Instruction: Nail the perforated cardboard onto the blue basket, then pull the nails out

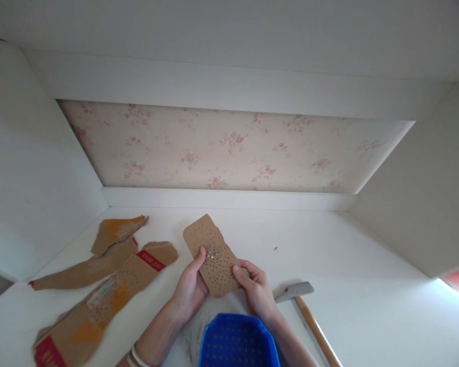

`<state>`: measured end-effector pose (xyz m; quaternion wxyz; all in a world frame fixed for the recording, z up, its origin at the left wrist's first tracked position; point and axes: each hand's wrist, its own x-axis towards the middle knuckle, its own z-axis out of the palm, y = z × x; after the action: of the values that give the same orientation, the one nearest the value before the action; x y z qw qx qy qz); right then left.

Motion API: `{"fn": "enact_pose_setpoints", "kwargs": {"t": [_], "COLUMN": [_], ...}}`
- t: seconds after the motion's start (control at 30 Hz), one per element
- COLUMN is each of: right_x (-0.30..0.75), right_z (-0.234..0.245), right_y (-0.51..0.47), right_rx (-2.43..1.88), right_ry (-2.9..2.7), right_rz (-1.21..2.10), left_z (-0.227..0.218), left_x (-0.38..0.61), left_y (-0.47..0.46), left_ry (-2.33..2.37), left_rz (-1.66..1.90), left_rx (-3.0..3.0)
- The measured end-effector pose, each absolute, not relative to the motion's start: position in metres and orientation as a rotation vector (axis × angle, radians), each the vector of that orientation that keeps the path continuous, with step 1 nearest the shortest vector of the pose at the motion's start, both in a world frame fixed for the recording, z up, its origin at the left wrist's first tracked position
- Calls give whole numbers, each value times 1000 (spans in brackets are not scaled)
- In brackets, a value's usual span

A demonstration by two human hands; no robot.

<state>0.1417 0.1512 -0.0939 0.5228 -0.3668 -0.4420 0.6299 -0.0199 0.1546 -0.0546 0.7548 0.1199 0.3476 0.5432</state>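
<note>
Between my two hands is a brown cardboard piece [219, 272] with rounded corners, tilted above the white desk. Many small holes dot its face, and a few shiny bits lie or stick near its middle. My left hand [191, 285] grips the left edge, thumb on top and fingers behind. Closed on the lower right edge is my right hand [255, 288], its thumb pressing the face. A blue plastic basket [239, 320] with a perforated bottom stands just below the hands. Right of my right hand lies a hammer [311, 321] with a wooden handle and grey metal head.
Torn cardboard strips [130, 285] with red print and orange patches lie on the left of the white desk [340, 270]. A small brown scrap [276, 248] rests behind the hammer. White panels and a floral-papered back [233, 148] enclose the space.
</note>
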Motion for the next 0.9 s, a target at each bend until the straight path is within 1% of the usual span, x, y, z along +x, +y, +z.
{"fn": "enact_pose_setpoints", "kwargs": {"t": [0.3,0.4,0.47,0.63,0.7,0.9], "right_x": [142,139,138,139,141,138], "right_z": [-95,-95,-95,-93,-91,-89], "right_y": [152,152,151,147,145,145], "right_rx": [-939,-971,-1004,-1135,-1173,-1192], "right_ry": [-1107,-1130,-1126,-1088,-1130,-1279], "right_rz": [1436,1361,1244,816,733,784], "left_z": [-59,-63,-66,-68,-66,-62], "left_x": [-21,-21,-21,-17,-14,-8], "left_y": [156,157,157,157,157,152], "left_ry": [724,704,695,705,700,632], "left_rz": [1244,1269,1289,1355,1349,1189], "left_rx": [305,322,343,415,450,585]}}
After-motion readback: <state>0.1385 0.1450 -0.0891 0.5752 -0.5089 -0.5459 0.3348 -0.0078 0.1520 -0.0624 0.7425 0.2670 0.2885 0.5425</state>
